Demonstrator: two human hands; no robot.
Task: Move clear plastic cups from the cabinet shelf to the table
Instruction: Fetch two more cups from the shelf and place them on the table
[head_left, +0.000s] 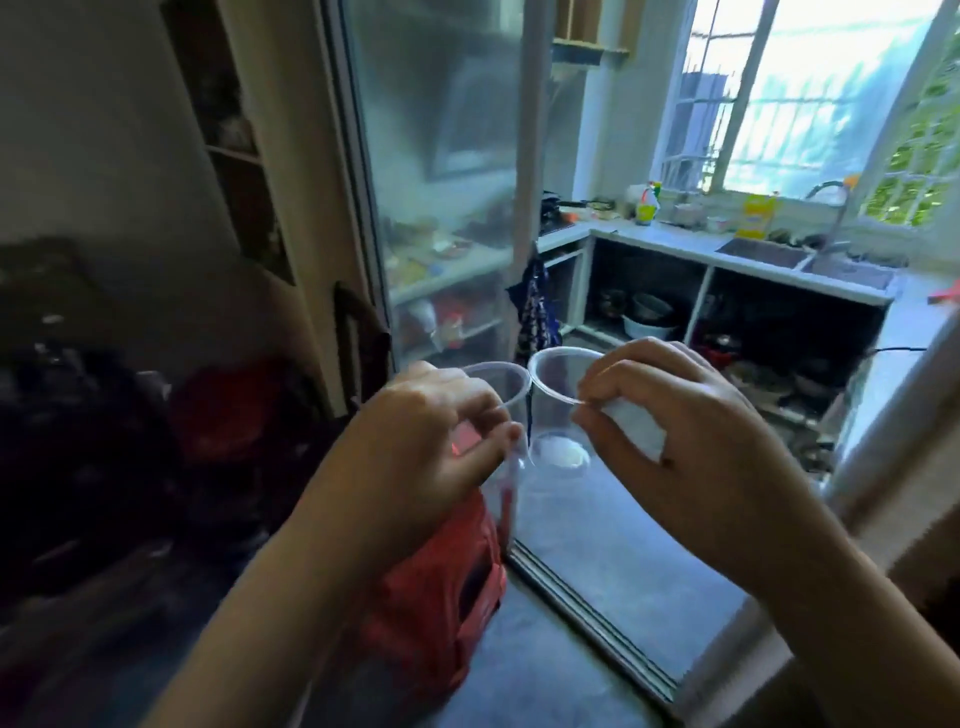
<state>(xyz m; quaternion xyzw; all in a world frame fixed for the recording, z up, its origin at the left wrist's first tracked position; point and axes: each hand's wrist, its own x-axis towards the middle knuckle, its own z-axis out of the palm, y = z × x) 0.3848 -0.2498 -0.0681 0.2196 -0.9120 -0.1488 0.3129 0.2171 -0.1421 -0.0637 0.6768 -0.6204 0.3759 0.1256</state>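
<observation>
I hold two clear plastic cups upright in mid-air, side by side and almost touching. My left hand (441, 431) pinches the rim of the left cup (506, 384), whose lower wall shows below my fingers. My right hand (675, 431) pinches the near rim of the right cup (558, 410), whose round base shows through its wall. Something white sits under my right fingers. No cabinet shelf or table shows in this view.
A glass sliding door (441, 182) stands ahead, its floor track (587, 613) running below my hands. Beyond it lies a kitchen counter (670, 244) with a sink (763, 252) and a window. A red bag (441, 582) sits on the floor under my left arm, dark bags (104, 441) at left.
</observation>
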